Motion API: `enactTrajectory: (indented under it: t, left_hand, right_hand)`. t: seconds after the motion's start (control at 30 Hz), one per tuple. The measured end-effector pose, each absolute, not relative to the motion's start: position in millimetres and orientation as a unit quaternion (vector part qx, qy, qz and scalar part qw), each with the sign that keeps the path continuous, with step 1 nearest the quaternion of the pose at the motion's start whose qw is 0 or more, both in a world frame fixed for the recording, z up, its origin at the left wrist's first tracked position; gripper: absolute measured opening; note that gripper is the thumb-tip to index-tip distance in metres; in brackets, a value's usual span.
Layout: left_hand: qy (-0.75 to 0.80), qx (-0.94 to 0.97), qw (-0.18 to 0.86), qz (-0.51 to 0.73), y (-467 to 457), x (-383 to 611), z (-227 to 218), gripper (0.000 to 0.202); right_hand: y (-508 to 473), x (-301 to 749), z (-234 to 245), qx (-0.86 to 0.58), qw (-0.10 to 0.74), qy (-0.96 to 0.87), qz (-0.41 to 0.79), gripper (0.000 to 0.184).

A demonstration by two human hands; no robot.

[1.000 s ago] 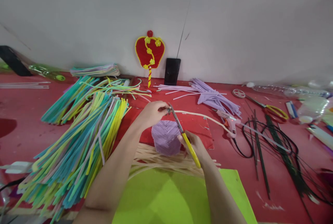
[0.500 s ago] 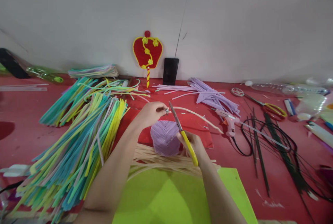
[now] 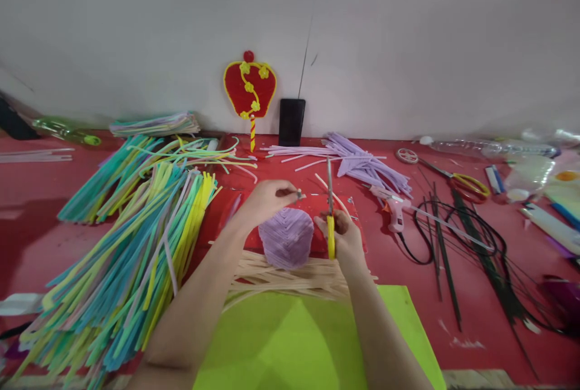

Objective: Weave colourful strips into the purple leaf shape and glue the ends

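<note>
My right hand (image 3: 347, 240) grips yellow-handled scissors (image 3: 330, 209), blades pointing away and upward over a red sheet (image 3: 344, 209). My left hand (image 3: 267, 198) is closed in a pinch on a small pale piece at the fingertips, too small to name. Between the two hands lies a purple woven heart-shaped piece (image 3: 287, 237) made of pipe cleaners. A cream pipe cleaner (image 3: 338, 197) lies behind the scissors. Cream pipe cleaners (image 3: 290, 279) are spread under my wrists.
A big pile of coloured pipe cleaners (image 3: 127, 245) fills the left. Purple pipe cleaners (image 3: 362, 163), a glue gun (image 3: 395, 209), green wires (image 3: 457, 239), a second pair of scissors (image 3: 453, 175) lie right. A red fan ornament (image 3: 249, 91) and black phone (image 3: 290, 121) lean on the wall. Green sheet (image 3: 294, 342) in front.
The scissors have swung from a slant to nearly upright, away from my left hand. The long cream pipe cleaner no longer stretches from my left fingers to the right.
</note>
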State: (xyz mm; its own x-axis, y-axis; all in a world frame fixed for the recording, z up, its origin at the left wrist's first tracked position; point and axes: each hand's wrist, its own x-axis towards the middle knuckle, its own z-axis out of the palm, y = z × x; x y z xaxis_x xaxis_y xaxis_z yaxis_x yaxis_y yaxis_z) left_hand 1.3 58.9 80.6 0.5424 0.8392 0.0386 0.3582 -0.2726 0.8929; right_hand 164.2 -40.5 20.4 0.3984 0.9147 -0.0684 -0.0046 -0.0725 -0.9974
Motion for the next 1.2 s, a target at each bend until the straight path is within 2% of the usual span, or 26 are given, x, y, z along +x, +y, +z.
enactTrajectory:
  t: [0.1,0.2,0.6,0.83,1.2]
  left_hand:
    - [0.385,0.752,0.483,0.231,52,16,71,0.015]
    - [0.389,0.757,0.489,0.193,44,27,66,0.014]
    - [0.386,0.76,0.494,0.174,42,34,55,0.015]
    - [0.323,0.767,0.517,0.199,51,20,57,0.014]
    - [0.332,0.777,0.518,0.135,62,19,33,0.015]
  right_hand:
    - [-39,166,18,-0.571,0.629,-0.351,0.394,0.034]
    - [-38,168,15,-0.564,0.648,-0.335,0.386,0.034]
    - [-36,172,10,-0.591,0.628,-0.344,0.373,0.033]
    - [-37,167,17,-0.581,0.615,-0.356,0.398,0.034]
    - [-37,163,19,-0.597,0.567,-0.38,0.422,0.031]
